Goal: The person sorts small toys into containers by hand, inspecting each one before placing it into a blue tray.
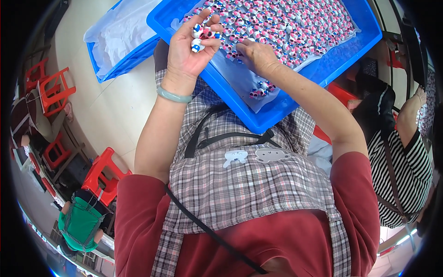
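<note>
Small painted figurines [295, 32], white, pink and blue with black patches. Several bunched in the left hand [184, 53]; many spread densely toward the far edge of the blue tray [256, 123]; small cluster [262, 90] apart, near its near corner.

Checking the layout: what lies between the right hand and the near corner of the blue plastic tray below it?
A cluster of pink, white and blue pieces on a white sheet, in the head view.
</note>
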Tool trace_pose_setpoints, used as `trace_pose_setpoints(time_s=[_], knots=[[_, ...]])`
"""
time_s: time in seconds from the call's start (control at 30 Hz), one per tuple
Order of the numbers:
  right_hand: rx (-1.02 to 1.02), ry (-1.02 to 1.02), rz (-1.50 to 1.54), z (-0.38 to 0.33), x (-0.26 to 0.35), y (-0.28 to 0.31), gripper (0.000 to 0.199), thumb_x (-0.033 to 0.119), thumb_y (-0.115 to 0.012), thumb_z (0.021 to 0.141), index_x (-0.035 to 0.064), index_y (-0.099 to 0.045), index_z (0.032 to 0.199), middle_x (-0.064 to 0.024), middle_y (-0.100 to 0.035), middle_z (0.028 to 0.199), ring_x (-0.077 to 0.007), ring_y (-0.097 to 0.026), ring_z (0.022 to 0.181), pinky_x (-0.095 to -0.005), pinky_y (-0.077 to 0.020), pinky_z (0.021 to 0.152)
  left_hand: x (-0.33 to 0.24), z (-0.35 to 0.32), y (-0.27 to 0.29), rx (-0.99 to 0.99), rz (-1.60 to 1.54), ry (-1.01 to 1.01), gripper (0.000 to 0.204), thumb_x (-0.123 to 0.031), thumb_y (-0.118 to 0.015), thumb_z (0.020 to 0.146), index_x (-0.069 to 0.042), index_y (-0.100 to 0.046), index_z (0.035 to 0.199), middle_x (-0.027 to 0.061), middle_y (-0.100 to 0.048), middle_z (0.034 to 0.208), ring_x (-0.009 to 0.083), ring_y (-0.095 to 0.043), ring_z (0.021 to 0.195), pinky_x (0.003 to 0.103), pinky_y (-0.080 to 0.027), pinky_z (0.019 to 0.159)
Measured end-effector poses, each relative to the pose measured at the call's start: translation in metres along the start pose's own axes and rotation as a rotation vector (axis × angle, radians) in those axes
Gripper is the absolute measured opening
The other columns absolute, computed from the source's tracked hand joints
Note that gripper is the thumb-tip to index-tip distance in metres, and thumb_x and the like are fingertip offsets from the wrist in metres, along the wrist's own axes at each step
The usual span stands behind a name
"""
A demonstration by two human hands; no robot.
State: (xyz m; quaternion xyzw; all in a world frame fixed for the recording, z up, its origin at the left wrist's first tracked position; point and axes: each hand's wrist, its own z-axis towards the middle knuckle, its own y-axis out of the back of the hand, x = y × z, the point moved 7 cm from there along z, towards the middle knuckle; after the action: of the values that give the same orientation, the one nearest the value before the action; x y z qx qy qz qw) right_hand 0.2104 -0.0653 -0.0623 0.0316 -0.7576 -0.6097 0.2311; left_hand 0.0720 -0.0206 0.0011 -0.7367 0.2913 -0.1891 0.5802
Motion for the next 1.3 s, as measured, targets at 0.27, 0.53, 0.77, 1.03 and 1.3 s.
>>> trace_pose_setpoints(time_s=[0.27,0.53,0.77,1.03,1.3], knots=[[0.03,-0.048,0.002,-0.001,0.003,0.003,0.021,0.027,-0.068,0.086,0.0118,-0.058,0.097,-0.0075,-0.064,0.097,-0.0299,-0.068,0.085,-0.0448,-0.0553,0.069,-0.023,0.013,-0.025,0.761,-0.336,0.193,0.028,-0.022,-0.051,0.101,-0.002,-0.063,0.118,0.0101,-0.055,0.107,0.0156,-0.047,0.083,0.021,-0.042,0.051],[0.026,0.229,0.2,0.013,0.03,0.009,0.028,0.01,-0.062,0.087,0.0103,-0.064,0.116,-0.0121,-0.053,0.116,-0.0296,-0.065,0.099,-0.0408,-0.058,0.079,-0.027,-0.004,-0.013,0.129,0.129,-0.131,0.029,-0.023,-0.053,0.1,-0.004,-0.062,0.12,0.0112,-0.059,0.109,0.0188,-0.053,0.086,0.024,-0.044,0.055],[-0.01,0.247,0.067,0.02,0.03,-0.009,0.029,0.003,-0.058,0.084,0.0088,-0.067,0.111,-0.0128,-0.052,0.11,-0.0285,-0.064,0.102,-0.0385,-0.0582,0.081,-0.027,-0.003,-0.012,0.129,0.159,-0.125,0.03,-0.024,-0.053,0.101,-0.004,-0.062,0.122,0.0133,-0.061,0.111,0.0199,-0.055,0.087,0.024,-0.045,0.056],[-0.04,0.183,0.181,0.021,0.021,-0.003,0.026,0.005,-0.062,0.085,0.0101,-0.068,0.11,-0.0128,-0.054,0.114,-0.0307,-0.066,0.095,-0.0403,-0.057,0.083,-0.023,0.019,-0.001,0.449,-0.024,-0.002,0.03,-0.024,-0.052,0.101,-0.004,-0.061,0.122,0.014,-0.061,0.111,0.0192,-0.055,0.086,0.024,-0.045,0.055],[-0.128,0.06,0.236,0.008,-0.031,0.029,0.022,0.011,-0.068,0.085,0.0123,-0.068,0.107,-0.0091,-0.062,0.101,-0.0305,-0.067,0.086,-0.0416,-0.0566,0.076,-0.019,0.009,-0.014,0.731,-0.224,0.131,0.031,-0.024,-0.052,0.101,-0.004,-0.061,0.122,0.0131,-0.06,0.11,0.0189,-0.054,0.085,0.024,-0.044,0.055]])
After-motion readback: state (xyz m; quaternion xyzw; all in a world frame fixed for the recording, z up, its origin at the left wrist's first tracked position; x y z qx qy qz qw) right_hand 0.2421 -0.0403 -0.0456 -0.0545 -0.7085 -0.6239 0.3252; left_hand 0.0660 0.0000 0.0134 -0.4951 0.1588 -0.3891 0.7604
